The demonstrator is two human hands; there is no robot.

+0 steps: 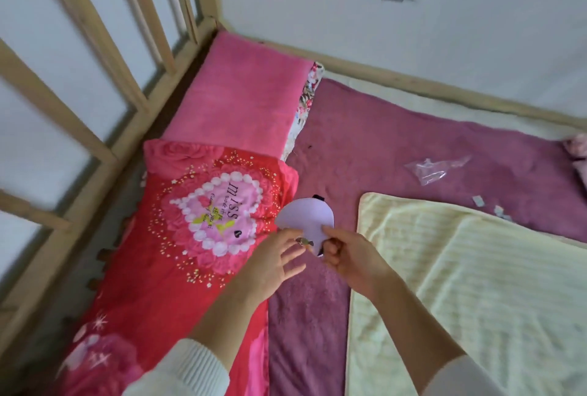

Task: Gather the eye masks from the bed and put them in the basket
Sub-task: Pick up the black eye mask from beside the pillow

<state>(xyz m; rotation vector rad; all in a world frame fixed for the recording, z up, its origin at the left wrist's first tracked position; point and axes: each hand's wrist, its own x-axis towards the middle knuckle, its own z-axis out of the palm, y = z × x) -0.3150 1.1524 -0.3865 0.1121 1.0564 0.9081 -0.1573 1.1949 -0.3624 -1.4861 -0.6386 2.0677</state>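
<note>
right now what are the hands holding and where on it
The right hand pinches the pale lilac eye mask at its lower edge, thumb on top. The left hand is at the same lower edge; whether it grips is unclear.

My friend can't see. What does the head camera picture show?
Two hands hold a pale purple eye mask above a bed: the right hand pinches it, the left hand touches its edge. Below lie a red heart-print quilt and a cream blanket.

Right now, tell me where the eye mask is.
Head view, centre: the pale lilac eye mask is pinched by the right hand, the left hand beside it, above the purple blanket beside the red pillow.
</note>
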